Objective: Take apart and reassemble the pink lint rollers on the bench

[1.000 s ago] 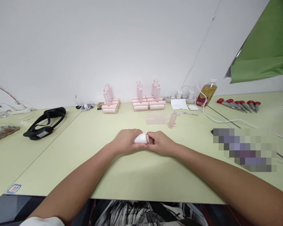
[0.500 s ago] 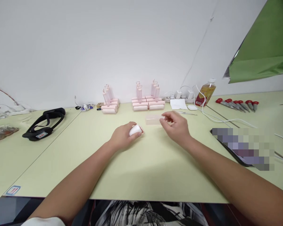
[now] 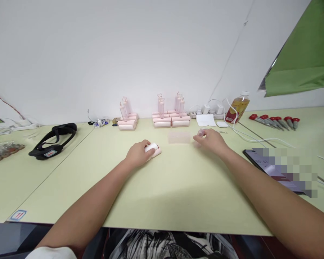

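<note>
My left hand (image 3: 137, 154) is closed around a lint roller (image 3: 156, 150), a white roll with a pink part along its side, low over the middle of the table. To its right a clear pinkish plastic cover (image 3: 179, 137) lies on the table, touched by neither hand. Just beyond the cover's right end, my right hand (image 3: 214, 141) pinches a small translucent pink piece (image 3: 201, 132); the fingers hide part of it, and its exact kind does not show.
Pink lint rollers with upright clear handles stand in groups along the wall, at the left (image 3: 126, 124) and centre (image 3: 171, 121). Rightward are a drink bottle (image 3: 236, 108), white cables, red-capped tools (image 3: 275, 121) and a phone (image 3: 272, 171). A black head strap (image 3: 54, 142) lies left.
My right hand has moved right, away from the clear cover, and now shows a small translucent piece in its fingers. The roller in my left hand has turned, showing its pink side.
</note>
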Demonstrator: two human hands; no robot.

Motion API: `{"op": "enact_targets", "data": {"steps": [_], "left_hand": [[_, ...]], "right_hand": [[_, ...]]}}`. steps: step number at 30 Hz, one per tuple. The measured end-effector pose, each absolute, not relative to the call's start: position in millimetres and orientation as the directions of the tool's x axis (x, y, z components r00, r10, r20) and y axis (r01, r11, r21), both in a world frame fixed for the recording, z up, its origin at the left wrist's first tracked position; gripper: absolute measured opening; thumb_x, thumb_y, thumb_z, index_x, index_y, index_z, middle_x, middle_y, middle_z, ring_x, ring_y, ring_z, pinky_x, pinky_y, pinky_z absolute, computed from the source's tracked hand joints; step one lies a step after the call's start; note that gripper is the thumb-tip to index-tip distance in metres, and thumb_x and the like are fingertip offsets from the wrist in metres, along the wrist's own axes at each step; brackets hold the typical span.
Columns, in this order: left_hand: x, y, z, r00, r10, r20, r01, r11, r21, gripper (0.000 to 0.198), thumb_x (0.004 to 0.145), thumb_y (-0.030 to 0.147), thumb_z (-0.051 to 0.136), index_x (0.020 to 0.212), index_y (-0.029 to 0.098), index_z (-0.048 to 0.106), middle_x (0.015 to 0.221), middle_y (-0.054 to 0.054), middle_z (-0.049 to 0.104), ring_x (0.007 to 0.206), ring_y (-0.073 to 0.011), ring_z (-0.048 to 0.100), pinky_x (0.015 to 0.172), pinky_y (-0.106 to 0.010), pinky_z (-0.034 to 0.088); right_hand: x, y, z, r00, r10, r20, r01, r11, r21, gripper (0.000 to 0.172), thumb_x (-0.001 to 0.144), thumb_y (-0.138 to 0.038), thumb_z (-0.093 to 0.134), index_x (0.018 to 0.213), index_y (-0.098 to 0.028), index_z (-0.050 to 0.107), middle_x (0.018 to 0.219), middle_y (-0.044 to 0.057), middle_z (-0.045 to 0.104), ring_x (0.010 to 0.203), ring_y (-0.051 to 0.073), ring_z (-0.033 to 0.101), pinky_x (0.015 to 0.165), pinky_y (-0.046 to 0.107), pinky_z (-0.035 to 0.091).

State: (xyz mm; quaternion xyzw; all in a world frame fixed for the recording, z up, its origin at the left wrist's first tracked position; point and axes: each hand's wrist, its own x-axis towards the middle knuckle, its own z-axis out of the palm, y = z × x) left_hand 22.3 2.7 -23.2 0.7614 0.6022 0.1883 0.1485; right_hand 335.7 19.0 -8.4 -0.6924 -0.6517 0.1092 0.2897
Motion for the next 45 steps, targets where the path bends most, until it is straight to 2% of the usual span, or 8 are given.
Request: {"op": "enact_targets", "data": {"steps": [8,15,19,25,32,38,42,45], "left_hand": [[27,0,-20,0.194,0.946,0.26,0.85,-0.295,0.436,0.04,0.088,0.047,0.046,0.115,0.02,0.057,0.114,-0.008,0.063,0.097,-0.0218,0.06,0.077,-0.031,0.047],[45,-35,-11,0.602,0.629,0.492,0.569,-0.77,0.289,0.047,0.09,0.033,0.049,0.136,0.026,0.04,0.126,-0.011,0.05,0.106,-0.0209,0.054,0.089,-0.037,0.048],[54,-48,-10,0.77,0.437,0.465,0.432,-0.893,0.124,0.041,0.091,0.024,0.048,0.131,0.029,0.048,0.129,-0.011,0.049,0.11,-0.0226,0.051,0.093,-0.04,0.045],[55,-43,-10,0.787,0.481,0.388,0.457,-0.875,0.158,0.027,0.096,0.033,0.044,0.114,0.022,0.06,0.098,-0.007,0.06,0.087,-0.0166,0.057,0.075,-0.029,0.046],[50,-36,-10,0.697,0.619,0.361,0.592,-0.782,0.195,0.022,0.093,0.031,0.046,0.108,0.019,0.056,0.106,-0.008,0.058,0.094,-0.0193,0.055,0.078,-0.031,0.046],[62,-49,-6,0.696,0.662,0.277,0.67,-0.738,0.082,0.02,0.089,0.035,0.05,0.101,0.019,0.054,0.095,-0.006,0.063,0.087,-0.0224,0.059,0.075,-0.035,0.043],[68,-57,-7,0.681,0.707,0.192,0.702,-0.704,0.108,0.02,0.091,0.034,0.045,0.103,0.019,0.051,0.09,-0.004,0.065,0.077,-0.0214,0.061,0.061,-0.031,0.039],[65,-56,-8,0.638,0.751,0.167,0.728,-0.66,0.188,0.019,0.091,0.036,0.044,0.102,0.021,0.05,0.092,-0.003,0.066,0.078,-0.0206,0.061,0.059,-0.029,0.037]], "right_hand": [[313,2,-6,-0.006,0.925,0.38,0.751,0.255,-0.609,0.035,0.082,-0.052,0.052,0.066,-0.02,0.05,0.064,0.0,0.052,0.06,0.015,0.046,0.057,0.027,0.032],[266,-33,-21,-0.544,0.838,0.034,0.302,0.234,-0.924,0.051,0.081,-0.069,0.048,0.068,-0.019,0.049,0.051,-0.006,0.037,0.048,0.01,0.034,0.047,0.024,0.027],[260,-39,-22,-0.727,0.679,-0.102,0.273,0.15,-0.95,0.053,0.079,-0.068,0.054,0.079,-0.015,0.063,0.056,-0.004,0.044,0.051,0.01,0.036,0.048,0.023,0.03],[269,-37,-14,-0.739,0.645,-0.192,0.271,0.024,-0.962,0.046,0.079,-0.061,0.061,0.082,-0.015,0.064,0.061,-0.003,0.054,0.054,0.01,0.044,0.049,0.022,0.035],[282,-32,-6,-0.728,0.644,-0.236,0.21,-0.118,-0.971,0.044,0.084,-0.058,0.057,0.087,-0.015,0.059,0.068,0.0,0.061,0.041,0.006,0.037,0.04,0.021,0.03],[260,-49,-12,-0.636,0.742,-0.214,0.234,-0.079,-0.969,0.059,0.086,-0.072,0.037,0.064,-0.018,0.049,0.048,-0.004,0.046,0.036,0.007,0.033,0.039,0.024,0.027],[267,-42,-5,-0.426,0.905,0.006,0.468,0.226,-0.855,0.07,0.089,-0.071,0.021,0.066,-0.017,0.059,0.049,0.0,0.048,0.045,0.012,0.043,0.048,0.026,0.034],[294,-19,3,-0.067,0.947,0.316,0.75,0.256,-0.61,0.047,0.087,-0.059,0.043,0.079,-0.017,0.063,0.07,0.004,0.061,0.065,0.018,0.054,0.06,0.028,0.037]]}}
